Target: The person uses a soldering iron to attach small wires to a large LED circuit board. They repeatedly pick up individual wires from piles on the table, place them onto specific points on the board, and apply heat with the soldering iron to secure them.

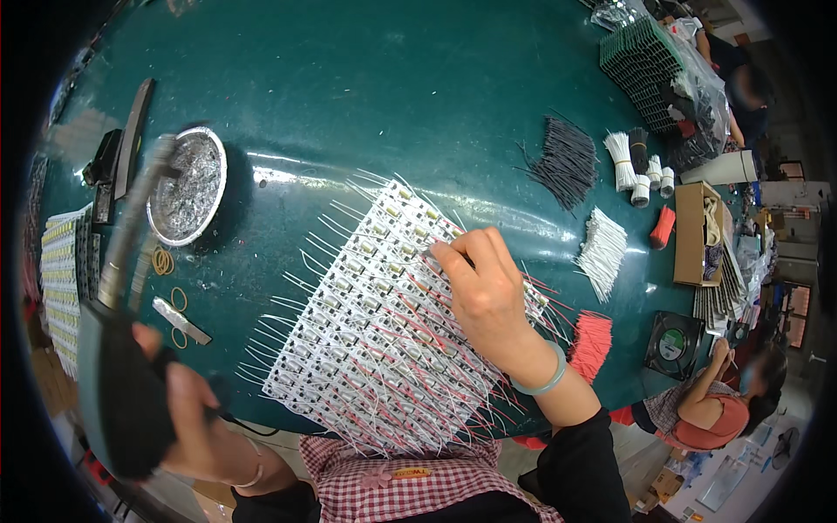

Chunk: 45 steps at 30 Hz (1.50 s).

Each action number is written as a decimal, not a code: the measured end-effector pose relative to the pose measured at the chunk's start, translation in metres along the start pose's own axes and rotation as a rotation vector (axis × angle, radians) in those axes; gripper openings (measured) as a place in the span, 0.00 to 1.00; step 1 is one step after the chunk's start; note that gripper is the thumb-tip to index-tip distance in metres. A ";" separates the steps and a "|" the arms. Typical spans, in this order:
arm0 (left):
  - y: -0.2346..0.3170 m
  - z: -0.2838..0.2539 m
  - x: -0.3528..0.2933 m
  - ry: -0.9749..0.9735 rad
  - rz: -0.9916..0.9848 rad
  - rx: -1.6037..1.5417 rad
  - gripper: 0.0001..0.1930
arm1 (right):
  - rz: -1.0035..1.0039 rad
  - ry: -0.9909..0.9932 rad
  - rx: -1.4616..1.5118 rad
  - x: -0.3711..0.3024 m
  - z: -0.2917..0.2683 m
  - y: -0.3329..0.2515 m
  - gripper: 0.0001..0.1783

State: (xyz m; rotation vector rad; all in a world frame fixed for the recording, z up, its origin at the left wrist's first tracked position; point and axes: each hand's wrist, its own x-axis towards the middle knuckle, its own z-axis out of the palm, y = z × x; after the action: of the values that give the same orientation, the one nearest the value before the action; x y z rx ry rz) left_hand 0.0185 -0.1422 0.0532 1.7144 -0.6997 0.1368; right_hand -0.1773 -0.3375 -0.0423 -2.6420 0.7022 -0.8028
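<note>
My left hand [192, 418], smeared by motion, is wrapped round the dark grip of a soldering gun [113, 383]. Its metal barrel reaches up to a round, white-rimmed dish [216, 200] lined with silvery metal. In front of me lies a panel of white circuit boards [366, 314] crowded with small parts. White wires stick out along its left side, while red and white wires spread over its right and lower parts. Above the panel's upper right, my right hand [484, 292] is closed, thumb and forefinger pinched together; what they hold is too small to make out.
Bundles of black wires [562, 161], white wires [602, 253] and red wires [595, 344] lie to the right. Rubber bands [162, 261] and a foil-wrapped bar [181, 320] are left. A small fan [674, 342] and a cardboard box [693, 231] stand farther right. Two other people are at the right.
</note>
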 end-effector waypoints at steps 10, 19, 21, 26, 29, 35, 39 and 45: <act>-0.026 0.000 -0.011 -0.123 -0.325 0.000 0.24 | 0.035 0.023 -0.011 -0.002 -0.005 0.000 0.15; -0.020 -0.002 -0.034 -0.235 -0.454 0.062 0.23 | 0.028 0.043 0.091 -0.006 -0.014 -0.017 0.20; -0.007 0.003 -0.035 -0.313 -0.485 0.079 0.23 | 0.010 0.010 0.106 -0.009 -0.008 -0.021 0.21; -0.003 0.008 -0.038 -0.343 -0.520 -0.003 0.20 | 0.011 -0.035 0.106 -0.013 0.002 -0.026 0.20; -0.006 0.011 -0.040 -0.347 -0.444 -0.038 0.18 | 0.052 -0.055 0.049 -0.016 0.003 -0.023 0.20; 0.000 0.017 -0.032 -0.518 -0.429 -0.026 0.14 | 0.062 -0.045 -0.009 -0.017 0.002 -0.022 0.20; -0.006 0.022 -0.040 -0.576 -0.353 -0.065 0.13 | 0.054 -0.036 0.002 -0.018 0.003 -0.022 0.20; -0.007 0.024 -0.041 -0.620 -0.312 -0.025 0.12 | 0.043 0.005 0.017 -0.017 0.002 -0.021 0.19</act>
State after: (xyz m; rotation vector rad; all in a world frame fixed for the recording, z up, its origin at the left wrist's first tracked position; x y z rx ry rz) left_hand -0.0176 -0.1488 0.0223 1.8259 -0.8591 -0.6426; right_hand -0.1808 -0.3104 -0.0430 -2.6020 0.7472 -0.8002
